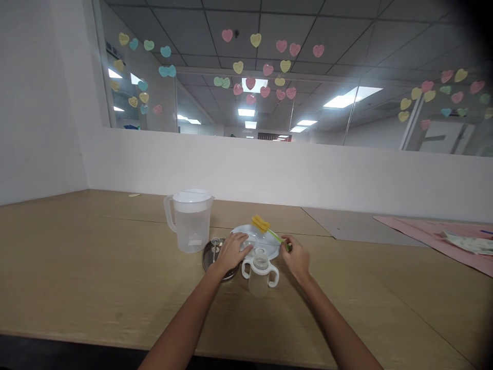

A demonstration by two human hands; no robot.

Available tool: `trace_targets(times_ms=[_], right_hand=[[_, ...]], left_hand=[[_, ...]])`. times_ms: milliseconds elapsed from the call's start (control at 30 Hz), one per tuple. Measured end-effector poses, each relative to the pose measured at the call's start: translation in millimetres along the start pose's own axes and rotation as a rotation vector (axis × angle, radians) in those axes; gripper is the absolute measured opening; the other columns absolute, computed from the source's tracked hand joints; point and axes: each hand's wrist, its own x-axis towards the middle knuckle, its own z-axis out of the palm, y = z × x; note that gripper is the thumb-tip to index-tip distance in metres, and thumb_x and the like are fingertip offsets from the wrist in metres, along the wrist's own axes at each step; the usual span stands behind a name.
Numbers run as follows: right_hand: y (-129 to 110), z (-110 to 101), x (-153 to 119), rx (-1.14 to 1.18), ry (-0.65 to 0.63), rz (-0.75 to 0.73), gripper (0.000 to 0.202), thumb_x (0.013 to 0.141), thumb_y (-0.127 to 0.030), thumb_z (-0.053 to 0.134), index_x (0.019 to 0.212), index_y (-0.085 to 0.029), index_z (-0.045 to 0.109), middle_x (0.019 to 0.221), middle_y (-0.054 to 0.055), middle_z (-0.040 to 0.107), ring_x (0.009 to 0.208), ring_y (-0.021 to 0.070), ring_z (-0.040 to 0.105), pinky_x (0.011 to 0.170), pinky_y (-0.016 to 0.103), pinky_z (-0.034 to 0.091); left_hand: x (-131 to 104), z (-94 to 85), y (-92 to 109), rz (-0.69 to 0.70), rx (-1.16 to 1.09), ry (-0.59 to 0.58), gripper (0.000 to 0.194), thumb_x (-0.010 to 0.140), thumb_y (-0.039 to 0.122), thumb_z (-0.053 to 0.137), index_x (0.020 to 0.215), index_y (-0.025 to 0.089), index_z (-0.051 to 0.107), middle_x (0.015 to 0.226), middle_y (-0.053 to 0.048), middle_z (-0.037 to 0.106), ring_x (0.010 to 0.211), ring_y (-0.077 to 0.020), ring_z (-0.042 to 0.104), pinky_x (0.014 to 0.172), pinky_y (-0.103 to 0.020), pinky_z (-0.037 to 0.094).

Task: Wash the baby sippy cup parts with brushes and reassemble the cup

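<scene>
My right hand (296, 257) is closed on the green handle of a brush (275, 236), whose yellow sponge head (260, 223) lies over the far rim of a white plate (274, 252). My left hand (233, 251) has its fingers apart, with the fingertips at the plate's left side. Just in front of the plate stands an open clear bottle (259, 280) with two white handles. A small white part (261, 252) is seen behind its mouth. Partly under my left hand is a dark round tray (208, 257) bearing a small spoon-like item (214, 249).
A clear lidded pitcher (191, 226) stands behind the tray, to the left. A grey sheet (323, 226) and a pink cloth (423, 236) lie on the wooden table (115, 277) at the right. A white wall and window rise behind.
</scene>
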Motion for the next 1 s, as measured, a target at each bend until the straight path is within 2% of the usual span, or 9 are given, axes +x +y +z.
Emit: trace_targets(times_ms=[133, 267, 433, 600, 700, 800, 867, 933, 1000], right_hand=[[-2, -3, -2, 0.054, 0.050, -0.017, 0.030, 0.073, -0.028, 0.039, 0.088, -0.017, 0.061, 0.077, 0.004, 0.064, 0.066, 0.0154, 0.056, 0.060, 0.024, 0.037], [-1, -6, -3, 0.139, 0.103, -0.170, 0.027, 0.075, -0.025, 0.037, 0.077, -0.015, 0.062, 0.076, 0.006, 0.065, 0.070, 0.0154, 0.057, 0.063, 0.023, 0.040], [5, -8, 0, 0.009, 0.129, -0.297, 0.028, 0.075, -0.022, 0.037, 0.071, -0.016, 0.063, 0.065, 0.004, 0.062, 0.060, 0.0126, 0.055, 0.055, 0.021, 0.036], [11, -12, 1, -0.094, 0.100, -0.467, 0.025, 0.073, -0.020, 0.039, 0.063, -0.016, 0.061, 0.057, 0.003, 0.058, 0.053, 0.0107, 0.049, 0.053, 0.021, 0.032], [12, -13, -2, -0.121, 0.099, -0.553, 0.025, 0.072, -0.019, 0.037, 0.059, -0.016, 0.058, 0.052, 0.003, 0.054, 0.050, 0.0107, 0.045, 0.053, 0.022, 0.030], [11, -12, -6, -0.125, 0.091, -0.623, 0.025, 0.071, -0.019, 0.037, 0.057, -0.016, 0.057, 0.050, 0.003, 0.052, 0.049, 0.0108, 0.042, 0.052, 0.023, 0.029], [9, -11, -8, -0.127, 0.093, -0.616, 0.024, 0.072, -0.019, 0.037, 0.056, -0.016, 0.056, 0.051, 0.003, 0.052, 0.049, 0.0108, 0.043, 0.053, 0.023, 0.029], [7, -9, -8, -0.131, 0.134, -0.545, 0.024, 0.072, -0.018, 0.037, 0.057, -0.016, 0.055, 0.052, 0.002, 0.053, 0.050, 0.0106, 0.043, 0.053, 0.023, 0.029], [5, -8, -5, -0.132, 0.203, -0.448, 0.023, 0.073, -0.018, 0.037, 0.058, -0.016, 0.055, 0.052, 0.002, 0.053, 0.050, 0.0104, 0.044, 0.053, 0.023, 0.029]], left_hand=[[1, -0.7, 3, -0.003, -0.036, 0.101, 0.037, 0.072, 0.032, 0.055, 0.106, 0.017, 0.056, 0.118, -0.008, 0.053, 0.112, -0.0199, 0.046, 0.100, -0.034, 0.031], [2, -0.8, 3, -0.016, -0.122, 0.294, 0.037, 0.073, 0.027, 0.054, 0.109, 0.019, 0.049, 0.115, -0.006, 0.052, 0.108, -0.0173, 0.048, 0.095, -0.031, 0.036], [0, -2.4, 7, -0.045, -0.173, 0.509, 0.044, 0.069, 0.031, 0.058, 0.108, 0.017, 0.043, 0.105, -0.008, 0.054, 0.099, -0.0180, 0.052, 0.088, -0.031, 0.041], [-7, -6.7, 10, 0.179, -0.091, 0.470, 0.046, 0.071, 0.022, 0.050, 0.115, 0.014, 0.040, 0.113, -0.012, 0.049, 0.108, -0.0195, 0.046, 0.093, -0.032, 0.038], [-12, -5.0, 10, 0.276, -0.054, 0.441, 0.046, 0.070, 0.025, 0.050, 0.113, 0.012, 0.042, 0.120, -0.014, 0.045, 0.116, -0.0223, 0.040, 0.097, -0.034, 0.034], [-17, -0.1, 9, 0.308, -0.055, 0.340, 0.037, 0.072, 0.030, 0.050, 0.106, 0.015, 0.048, 0.108, -0.011, 0.054, 0.105, -0.0205, 0.049, 0.091, -0.031, 0.038], [-17, 2.0, 10, 0.257, -0.060, 0.330, 0.031, 0.076, 0.031, 0.046, 0.103, 0.016, 0.049, 0.098, -0.009, 0.059, 0.091, -0.0170, 0.055, 0.083, -0.027, 0.042], [-13, 1.0, 11, 0.130, -0.050, 0.473, 0.030, 0.078, 0.033, 0.045, 0.103, 0.015, 0.048, 0.095, -0.009, 0.058, 0.088, -0.0165, 0.055, 0.081, -0.026, 0.042], [-5, -3.6, 12, -0.045, -0.016, 0.729, 0.036, 0.077, 0.036, 0.047, 0.104, 0.012, 0.046, 0.101, -0.012, 0.054, 0.096, -0.0195, 0.052, 0.085, -0.029, 0.040]])
